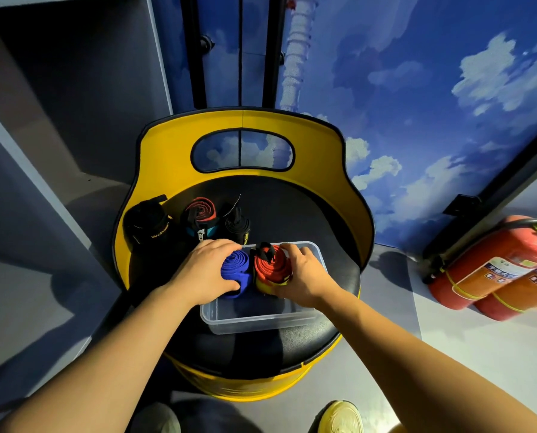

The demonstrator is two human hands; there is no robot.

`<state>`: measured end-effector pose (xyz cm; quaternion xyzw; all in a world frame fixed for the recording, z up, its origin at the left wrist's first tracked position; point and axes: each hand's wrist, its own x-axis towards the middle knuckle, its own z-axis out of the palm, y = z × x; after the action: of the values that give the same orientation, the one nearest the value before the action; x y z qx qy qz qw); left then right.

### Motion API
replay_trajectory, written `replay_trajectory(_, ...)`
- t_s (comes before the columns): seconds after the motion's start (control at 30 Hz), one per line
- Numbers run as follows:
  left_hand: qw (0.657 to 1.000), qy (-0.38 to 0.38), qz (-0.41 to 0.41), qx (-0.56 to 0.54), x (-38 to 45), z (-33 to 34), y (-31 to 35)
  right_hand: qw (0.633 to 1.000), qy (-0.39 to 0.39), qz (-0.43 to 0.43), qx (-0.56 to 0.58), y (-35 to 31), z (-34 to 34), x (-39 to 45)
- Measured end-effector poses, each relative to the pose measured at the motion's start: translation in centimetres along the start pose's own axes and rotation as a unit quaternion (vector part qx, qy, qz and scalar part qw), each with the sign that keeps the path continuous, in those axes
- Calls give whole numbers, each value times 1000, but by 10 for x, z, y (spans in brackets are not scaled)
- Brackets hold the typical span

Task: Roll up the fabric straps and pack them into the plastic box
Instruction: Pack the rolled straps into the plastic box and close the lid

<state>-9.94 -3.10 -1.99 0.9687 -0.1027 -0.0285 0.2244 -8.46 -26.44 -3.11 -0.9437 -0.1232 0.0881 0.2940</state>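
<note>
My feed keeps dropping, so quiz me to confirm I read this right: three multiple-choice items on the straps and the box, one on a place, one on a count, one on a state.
1. Where does the clear plastic box sit?
A. on the black seat of the yellow chair
B. on the floor by the fire extinguishers
C. on the person's lap

2. How many rolled straps stand on the seat behind the box?
A. one
B. three
C. five

3. What is the left hand doing?
A. hanging idle
B. gripping the blue rolled strap
C. lifting the box

Answers:
1 A: the box rests on the seat, in front of the backrest.
2 B: a black roll, a red-and-black roll and another black roll stand there.
3 B: its fingers curl round the blue roll at the box, while the right hand grips the red rolled strap.
</note>
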Motion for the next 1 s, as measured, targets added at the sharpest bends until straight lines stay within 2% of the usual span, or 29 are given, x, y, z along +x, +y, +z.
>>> replay_trajectory(0.27,1000,-4,2,-16,-1,10,-5,999,-7,-28,-44,4,3,5)
replay_trajectory(0.57,1000,23,8,-7,1,14,-7,998,15,-57,-20,5,6,6)
replay_trajectory(0.73,999,42,1,8,-1,10,-6,995,-24,-96,2,7,-6,5)
replay_trajectory(1.0,999,11,-7,-38,1,8,-12,979,36,-92,-178,23,-8,17)
